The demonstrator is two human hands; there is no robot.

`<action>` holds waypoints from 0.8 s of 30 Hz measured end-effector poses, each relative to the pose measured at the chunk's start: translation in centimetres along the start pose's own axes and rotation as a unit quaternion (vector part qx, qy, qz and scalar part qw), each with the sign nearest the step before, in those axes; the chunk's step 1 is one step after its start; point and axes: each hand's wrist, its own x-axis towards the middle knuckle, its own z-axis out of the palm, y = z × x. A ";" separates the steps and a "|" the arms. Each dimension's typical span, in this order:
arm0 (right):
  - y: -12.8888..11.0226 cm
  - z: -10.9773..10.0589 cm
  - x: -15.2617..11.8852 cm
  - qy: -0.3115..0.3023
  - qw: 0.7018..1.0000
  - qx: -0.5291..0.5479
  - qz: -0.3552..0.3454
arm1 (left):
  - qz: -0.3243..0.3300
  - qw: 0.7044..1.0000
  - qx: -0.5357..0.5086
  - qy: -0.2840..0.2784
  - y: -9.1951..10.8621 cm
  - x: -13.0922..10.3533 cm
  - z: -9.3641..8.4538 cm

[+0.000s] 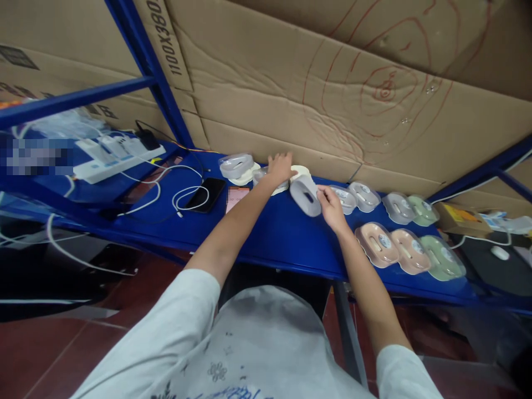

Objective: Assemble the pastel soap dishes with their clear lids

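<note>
Hiding part of a grey case (pixel 258 176): left hand (pixel 281 166).

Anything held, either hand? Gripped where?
Right hand: slotted grey oval piece, held by its right edge. Left hand: whether it grips anything can't be told.

Wht pwr strip (pixel 96 173) w/ plugs (pixel 117 146), blk phone (pixel 213 194) (wht cable (pixel 202 187) atop)
</note>
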 end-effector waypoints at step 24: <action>-1.4 -0.2 -1.3 0.072 0.992 -0.093 -0.055 | 0.179 0.967 -0.121 0.133 -2.1 -8.5 -0.4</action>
